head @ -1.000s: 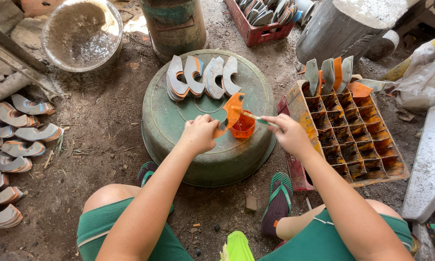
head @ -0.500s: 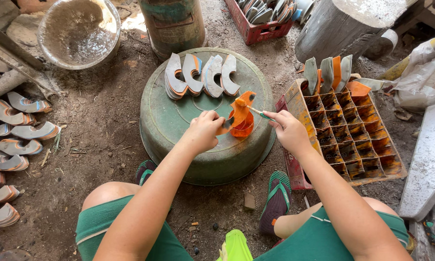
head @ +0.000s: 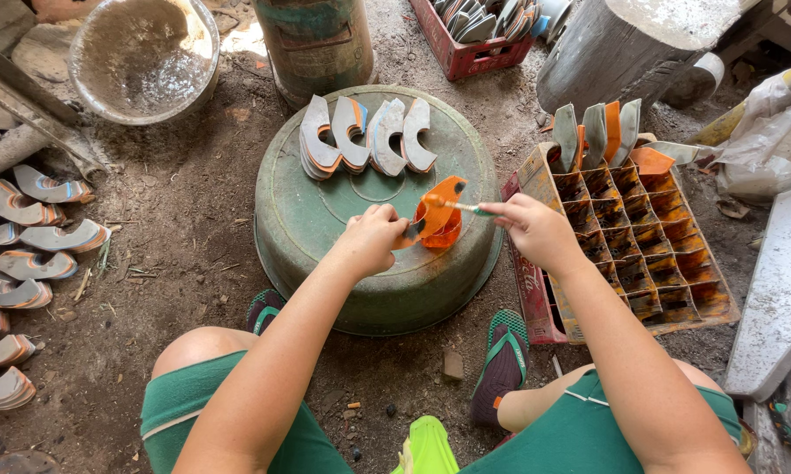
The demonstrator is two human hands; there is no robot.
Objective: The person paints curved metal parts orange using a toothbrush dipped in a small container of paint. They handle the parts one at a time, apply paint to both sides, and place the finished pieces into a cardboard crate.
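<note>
Head view: left hand [head: 371, 239] gripped an orange-painted curved piece [head: 439, 211] over the upturned green basin [head: 325, 219], hiding its lower end; right hand [head: 534, 230] pinched a thin brush [head: 455, 206], tip now on the piece, nearer than earlier.

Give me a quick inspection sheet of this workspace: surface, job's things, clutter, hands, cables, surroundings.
Surface: upturned green basin on dirt floor.
Job's things: orange curved piece held over an orange pot; brush; grey curved pieces stacked on the basin.
Clutter: more curved pieces on the ground at left; small stones.
Hands: left hand grips the orange piece; right hand holds the brush to it.
Cables: nothing seen.
Surroundings: divided crate with a few pieces, metal bowl, red crate, drum.
</note>
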